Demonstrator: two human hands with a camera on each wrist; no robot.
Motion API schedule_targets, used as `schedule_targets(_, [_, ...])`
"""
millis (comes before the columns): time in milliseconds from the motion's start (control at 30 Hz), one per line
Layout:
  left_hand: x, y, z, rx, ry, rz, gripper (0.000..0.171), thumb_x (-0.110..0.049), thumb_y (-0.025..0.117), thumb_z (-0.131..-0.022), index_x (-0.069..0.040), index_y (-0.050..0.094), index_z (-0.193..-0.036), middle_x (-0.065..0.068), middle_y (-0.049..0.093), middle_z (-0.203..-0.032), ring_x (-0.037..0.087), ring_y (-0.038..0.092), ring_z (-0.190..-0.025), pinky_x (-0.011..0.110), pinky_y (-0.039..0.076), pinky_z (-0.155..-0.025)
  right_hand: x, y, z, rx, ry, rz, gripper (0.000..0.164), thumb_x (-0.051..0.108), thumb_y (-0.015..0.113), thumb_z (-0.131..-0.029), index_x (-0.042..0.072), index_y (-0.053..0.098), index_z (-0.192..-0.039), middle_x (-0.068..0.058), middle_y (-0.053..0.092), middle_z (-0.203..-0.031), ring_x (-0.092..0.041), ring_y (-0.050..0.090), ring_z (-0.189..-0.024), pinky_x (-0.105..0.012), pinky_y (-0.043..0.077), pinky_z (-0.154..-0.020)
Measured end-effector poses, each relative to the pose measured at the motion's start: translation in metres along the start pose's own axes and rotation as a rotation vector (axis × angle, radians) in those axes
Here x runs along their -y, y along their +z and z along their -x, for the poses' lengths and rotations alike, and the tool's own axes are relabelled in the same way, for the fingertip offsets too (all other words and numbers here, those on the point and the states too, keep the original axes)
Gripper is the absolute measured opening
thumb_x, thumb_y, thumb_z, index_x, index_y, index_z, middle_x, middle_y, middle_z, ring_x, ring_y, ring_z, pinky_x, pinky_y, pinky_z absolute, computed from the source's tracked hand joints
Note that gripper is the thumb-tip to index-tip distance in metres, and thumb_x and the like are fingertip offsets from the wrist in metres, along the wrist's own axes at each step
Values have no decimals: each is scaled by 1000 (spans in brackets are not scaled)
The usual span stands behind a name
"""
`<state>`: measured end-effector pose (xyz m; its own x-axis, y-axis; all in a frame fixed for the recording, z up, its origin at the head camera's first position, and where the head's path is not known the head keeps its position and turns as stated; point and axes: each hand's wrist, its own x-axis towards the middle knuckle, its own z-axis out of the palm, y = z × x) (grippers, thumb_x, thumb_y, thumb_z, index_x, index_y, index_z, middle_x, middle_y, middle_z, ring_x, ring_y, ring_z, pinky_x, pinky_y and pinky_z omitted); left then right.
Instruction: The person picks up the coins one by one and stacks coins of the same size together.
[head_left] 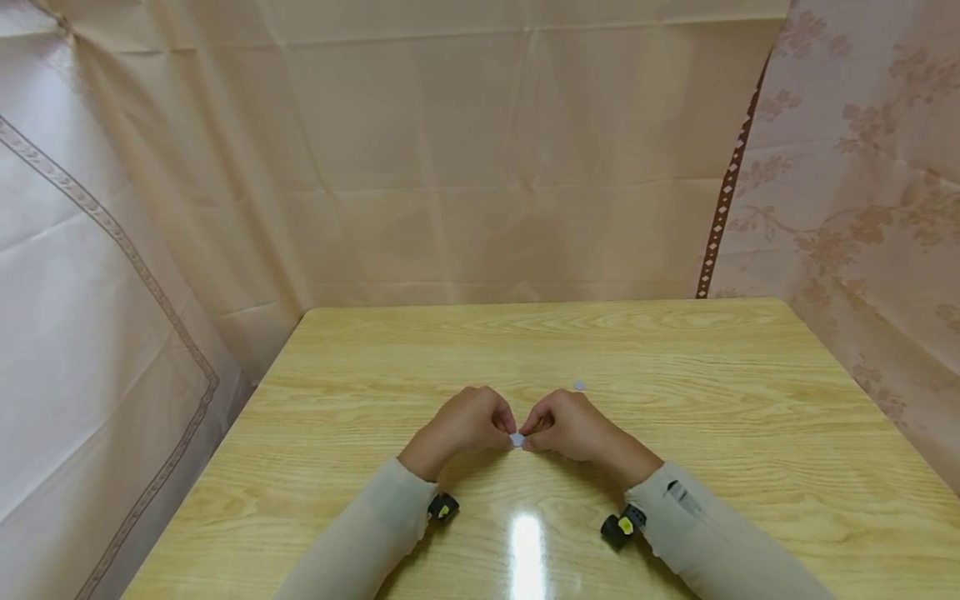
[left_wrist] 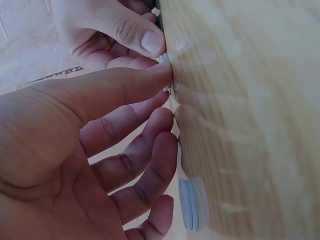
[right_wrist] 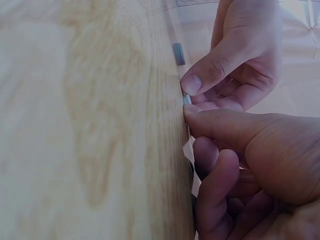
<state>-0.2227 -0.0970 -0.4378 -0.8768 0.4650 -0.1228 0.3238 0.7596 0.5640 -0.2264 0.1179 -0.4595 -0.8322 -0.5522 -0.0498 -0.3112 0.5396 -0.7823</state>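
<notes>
In the head view, a small pale bluish-white disc (head_left: 517, 439) sits between the fingertips of both hands, close over the table. My left hand (head_left: 471, 423) pinches its left edge between thumb and fingers. From the other side, my right hand (head_left: 567, 427) pinches the right edge, with its other fingers curled in. The left wrist view shows just a thin slice of this disc (left_wrist: 165, 58), mostly covered by fingertips. Beside the left hand's lower fingers, a round pale-blue piece (left_wrist: 188, 205) with a layered edge rests on the wood.
Another small pale disc (head_left: 580, 385) lies on the wooden table (head_left: 675, 350), just beyond the right hand. A grey-blue piece (right_wrist: 178, 54) stands out past the left hand in the right wrist view. Cloth curtains (head_left: 480, 167) hang behind the table and at its sides.
</notes>
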Motion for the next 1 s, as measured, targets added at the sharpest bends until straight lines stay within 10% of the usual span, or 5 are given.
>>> schedule_targets(1000, [0,-1,0,8,-17,-53,12,-21,86,-84,-25,74,-82,-15,67,-76,7,60,-74,39,47,-80,1,-8,0,-20,-42,109,12,13,75,-91,13,79,-103,6,65,-66,-9,55,-55,-25,47,-53])
